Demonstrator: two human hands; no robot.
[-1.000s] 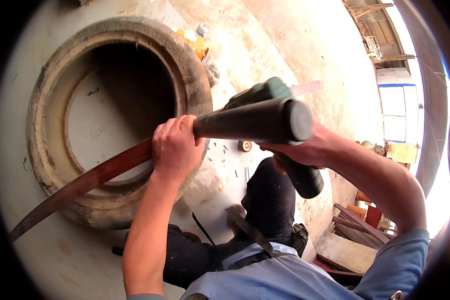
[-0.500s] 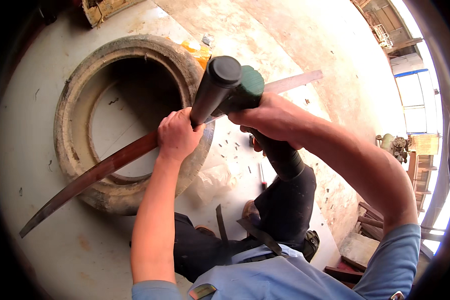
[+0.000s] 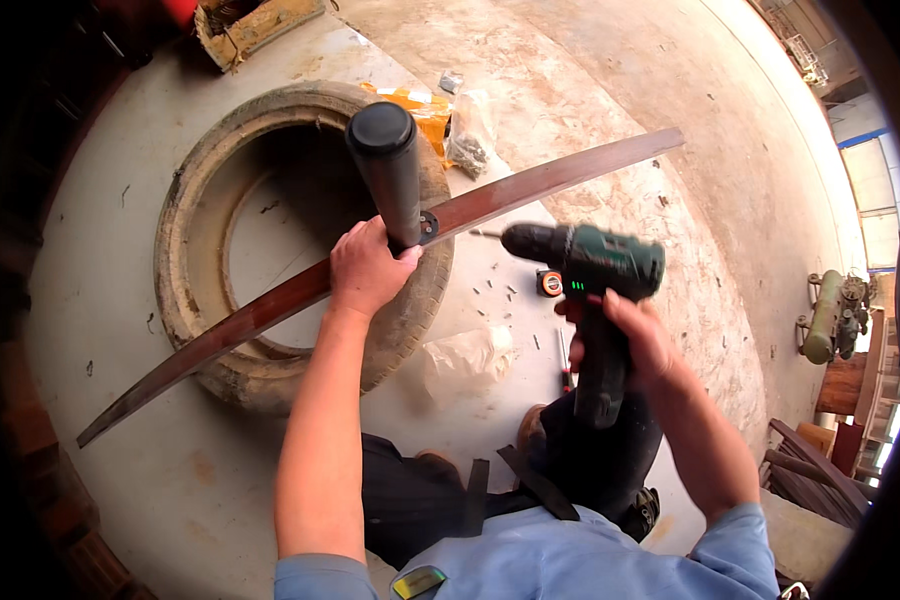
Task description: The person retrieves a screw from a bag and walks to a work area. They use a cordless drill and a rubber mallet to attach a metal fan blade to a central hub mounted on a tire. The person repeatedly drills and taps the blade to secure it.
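Note:
My left hand (image 3: 365, 268) is closed around a long, curved, reddish-brown wooden slat (image 3: 260, 308), at the foot of a black round leg (image 3: 395, 180) that stands up from it. Beside the leg, a black round flange with small holes (image 3: 429, 227) shows on the slat. A worn tyre (image 3: 182, 200) lies flat under the slat. My right hand (image 3: 625, 335) grips the handle of a dark green and black cordless drill (image 3: 610, 262). The drill's thin bit points left toward the flange, apart from it. Small green lights glow on the drill.
Several small dark screws (image 3: 488, 290) lie scattered on the pale board near an orange-black tape measure (image 3: 549, 283). A screwdriver (image 3: 567, 375) and a crumpled clear bag (image 3: 467, 362) are close to my feet. Orange packaging (image 3: 425, 112) is past the tyre. A compressor-like machine (image 3: 828, 318) stands far right.
The drill has swung away from the leg, right and back toward me, and now lies level with its bit pointing left. My left hand still holds the slat; the flange has come into sight.

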